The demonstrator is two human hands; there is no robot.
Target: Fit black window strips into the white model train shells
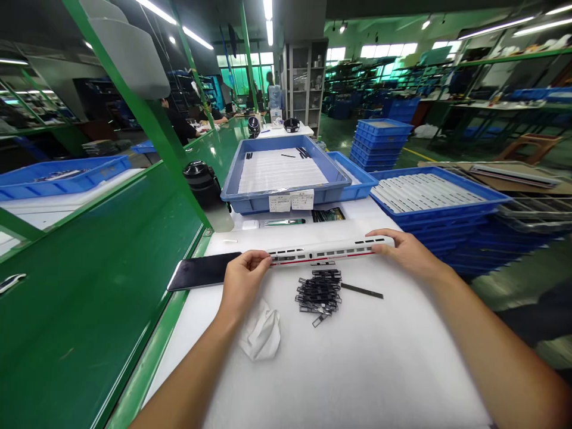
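Note:
A long white train-shaped shell (333,251) with a red stripe and window openings lies crosswise between my hands. My left hand (245,275) pinches its left end. The rounded right end is gripped between the thumb and fingers of my right hand (404,252). Just below the shell is a heap of small black frames (319,292), one of them lying apart near the shell's lower edge. A thin dark strip (363,291) extends to the right of the heap. Beside my left wrist rests a crumpled white cloth (263,333).
A dark phone (203,272) lies left of my left hand. Behind the shell are a cutter knife (286,222), a black-lidded bottle (201,185) and a blue tray (250,204) of white parts. Stacked blue trays (447,210) stand right. A green post rises at left; people sit beyond.

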